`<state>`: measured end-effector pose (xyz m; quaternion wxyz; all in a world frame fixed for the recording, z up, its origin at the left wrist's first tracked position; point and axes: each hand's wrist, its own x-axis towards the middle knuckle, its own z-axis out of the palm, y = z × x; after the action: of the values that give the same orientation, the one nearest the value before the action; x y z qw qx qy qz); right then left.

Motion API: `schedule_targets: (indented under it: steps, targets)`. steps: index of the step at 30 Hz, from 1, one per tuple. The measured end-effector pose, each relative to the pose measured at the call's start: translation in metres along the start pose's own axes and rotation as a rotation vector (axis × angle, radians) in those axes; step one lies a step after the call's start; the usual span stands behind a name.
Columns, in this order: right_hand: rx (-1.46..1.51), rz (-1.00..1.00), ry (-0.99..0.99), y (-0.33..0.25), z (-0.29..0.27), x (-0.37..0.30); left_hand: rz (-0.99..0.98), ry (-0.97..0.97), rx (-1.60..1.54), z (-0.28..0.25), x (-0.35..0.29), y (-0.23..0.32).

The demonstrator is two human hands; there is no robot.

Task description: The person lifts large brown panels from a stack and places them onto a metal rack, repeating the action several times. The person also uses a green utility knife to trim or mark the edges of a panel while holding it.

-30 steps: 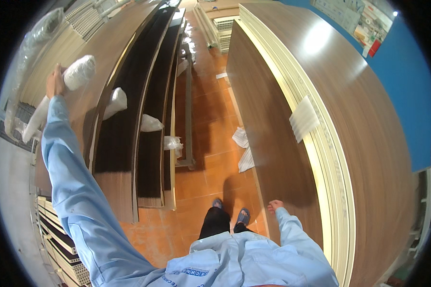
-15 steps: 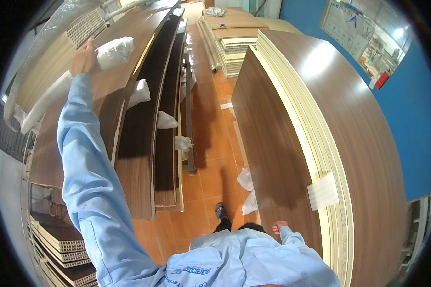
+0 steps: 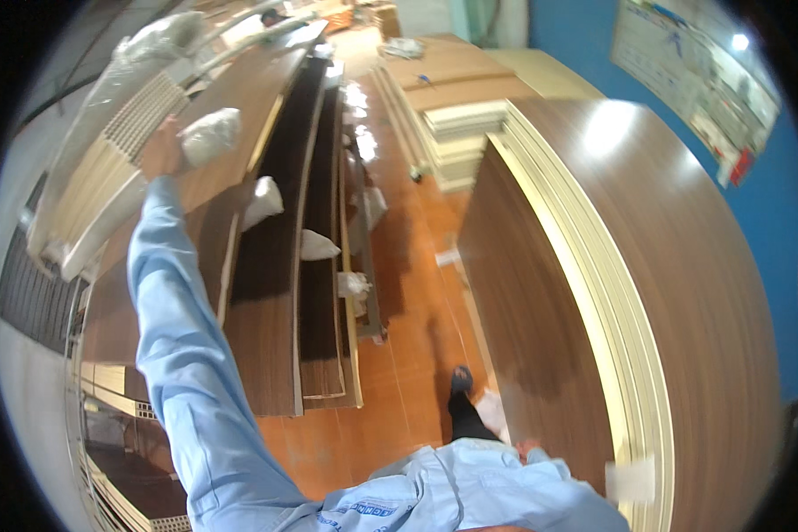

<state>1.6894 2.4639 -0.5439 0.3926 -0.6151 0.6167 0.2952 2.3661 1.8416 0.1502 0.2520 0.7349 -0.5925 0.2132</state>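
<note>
The right hand (image 3: pixel 528 450) hangs low beside the dark panel (image 3: pixel 536 310), its fingers too blurred to tell their opening or hold. Farther out, the left hand (image 3: pixel 162 152) lies at the brown panel (image 3: pixel 206 197), a plastic-wrapped pad (image 3: pixel 211 137) just right of its fingers; their grip is unclear. Steadying the brown panel seems in hand, calling for a sure hold.

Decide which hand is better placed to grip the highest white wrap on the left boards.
Probably the left hand: it is beside that wrap, arm outstretched over the boards. The right hand is low, by the opposite stack.
</note>
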Motion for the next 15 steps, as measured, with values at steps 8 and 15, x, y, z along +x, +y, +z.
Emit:
schedule_targets:
  steps: [8, 15]
  targets:
    - [1.329, 0.357, 0.046, -0.044, -0.236, 0.163, 0.371, -0.063, 0.031, 0.06, 0.04, 0.039]
    - [1.255, 0.028, 0.067, -0.105, -0.452, 0.317, 0.369, -0.027, -0.051, 0.063, -0.028, 0.04]
